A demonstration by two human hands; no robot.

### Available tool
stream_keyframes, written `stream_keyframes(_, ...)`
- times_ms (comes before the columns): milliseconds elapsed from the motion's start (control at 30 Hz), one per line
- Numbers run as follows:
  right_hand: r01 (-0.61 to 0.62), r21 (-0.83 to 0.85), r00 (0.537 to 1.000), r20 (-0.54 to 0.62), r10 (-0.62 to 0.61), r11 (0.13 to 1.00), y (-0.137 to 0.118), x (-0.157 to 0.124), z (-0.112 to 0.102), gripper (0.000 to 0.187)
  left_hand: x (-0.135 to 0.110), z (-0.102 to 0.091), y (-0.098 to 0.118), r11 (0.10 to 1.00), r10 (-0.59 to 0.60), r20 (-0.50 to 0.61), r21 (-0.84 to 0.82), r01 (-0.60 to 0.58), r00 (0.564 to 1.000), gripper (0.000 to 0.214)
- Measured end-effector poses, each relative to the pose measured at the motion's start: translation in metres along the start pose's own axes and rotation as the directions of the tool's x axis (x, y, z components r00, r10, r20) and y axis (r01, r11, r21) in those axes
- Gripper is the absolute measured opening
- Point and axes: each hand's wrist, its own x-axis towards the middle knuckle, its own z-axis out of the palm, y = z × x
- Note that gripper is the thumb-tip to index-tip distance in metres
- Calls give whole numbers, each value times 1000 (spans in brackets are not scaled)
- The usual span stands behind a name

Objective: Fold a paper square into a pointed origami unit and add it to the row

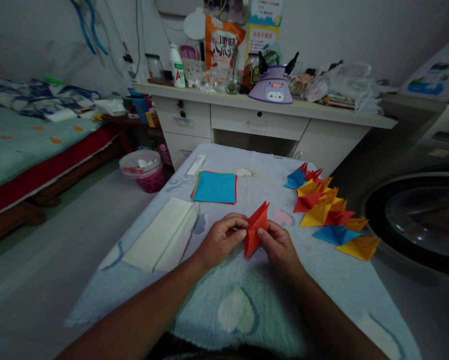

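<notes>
Between my two hands, just above the cloth, is a red-orange folded paper (257, 227) with pointed ends at top and bottom. My left hand (224, 237) pinches its left edge between thumb and fingers. On the other edge, my right hand (280, 245) grips it with the thumb pressed on the front. Beyond my left hand lies a stack of square coloured paper (214, 187), blue on top. To the right stand several folded paper cranes (322, 207) in yellow, red, orange and blue, set in rows.
A cloth-covered table (235, 310) carries everything. On its left are a pale folded sheet (160, 235) and a small white box (196, 166). A crumpled white scrap (244, 172) lies near the back. Around it stand a lined bin (145, 170), a cluttered desk (258, 122) and a washing machine (415, 210).
</notes>
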Motion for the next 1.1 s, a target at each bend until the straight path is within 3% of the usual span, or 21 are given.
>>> stream_keyframes(167, 11, 6, 1000, -2, -11, 1000, -2, -1, 2, 17, -1, 1, -6, 1000, -2, 2, -20, 2, 1000, 10)
stream_keyframes(367, -6, 31, 1000, -12, 6, 999, -5, -1, 6, 20, -5, 3, 0, 986, 80, 14, 144, -81, 997, 24)
stream_keyframes(533, 42, 145, 998, -61, -33, 989, -7, 0, 13, 42, -6, 3, 5, 949, 180, 37, 255, -184, 983, 22)
stream_keyframes(833, 44, -29, 999, -1, -44, 999, -9, -3, 5, 19, -5, 3, 4, 960, 146, 5, 242, -143, 989, 12)
stream_keyframes(1100, 81, -99, 996, 40, -77, 992, -11, -5, 6, 28, -6, 3, 6, 948, 141, 6, 286, -137, 990, 10)
